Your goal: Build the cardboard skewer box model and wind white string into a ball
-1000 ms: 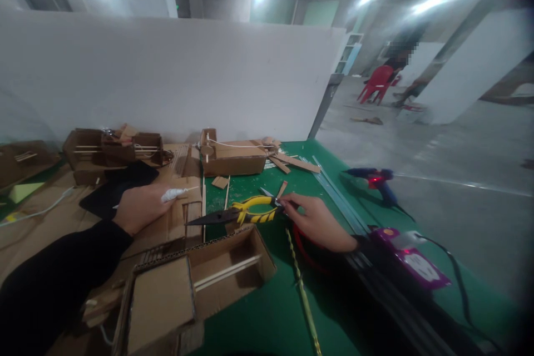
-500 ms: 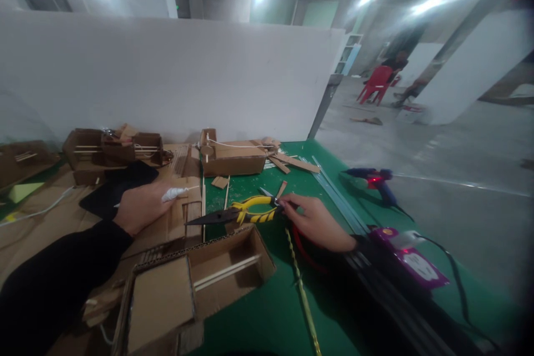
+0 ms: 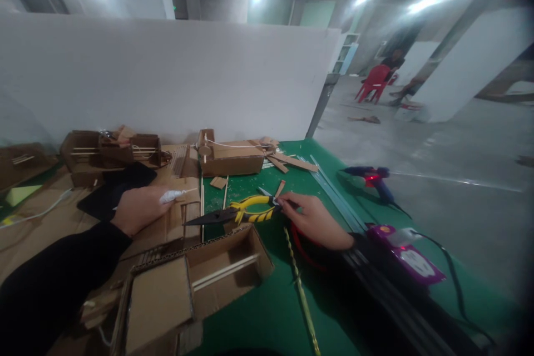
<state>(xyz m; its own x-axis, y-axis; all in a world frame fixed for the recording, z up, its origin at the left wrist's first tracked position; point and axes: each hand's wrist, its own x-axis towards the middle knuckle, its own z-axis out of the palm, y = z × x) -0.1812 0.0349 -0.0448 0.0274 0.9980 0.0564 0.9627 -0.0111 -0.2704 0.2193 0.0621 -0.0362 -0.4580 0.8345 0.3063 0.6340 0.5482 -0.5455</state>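
My left hand (image 3: 139,208) is closed around a stick wound with white string (image 3: 171,196); the bare tip of the stick points right. Below my left wrist lies brown cardboard. My right hand (image 3: 315,219) has its thumb and forefinger pinched together at the handle ends of yellow-and-black long-nose pliers (image 3: 254,208). What sits between those fingertips is too small to make out. The pliers' dark jaws point left, over the edge of the cardboard. In front of them is an open cardboard box (image 3: 227,267) with two thin sticks across it.
A twisted yellow strip (image 3: 302,295) lies on the green table (image 3: 250,317). Clear glue sticks (image 3: 337,194), a blue glue gun (image 3: 373,178) and a purple power strip (image 3: 411,256) are on the right. Another cardboard box (image 3: 233,164) stands by the white partition (image 3: 167,78). Beyond, a person sits near a red chair (image 3: 374,82).
The whole view has shifted very slightly. Both hands, the string-wound stick and the pliers keep their places.
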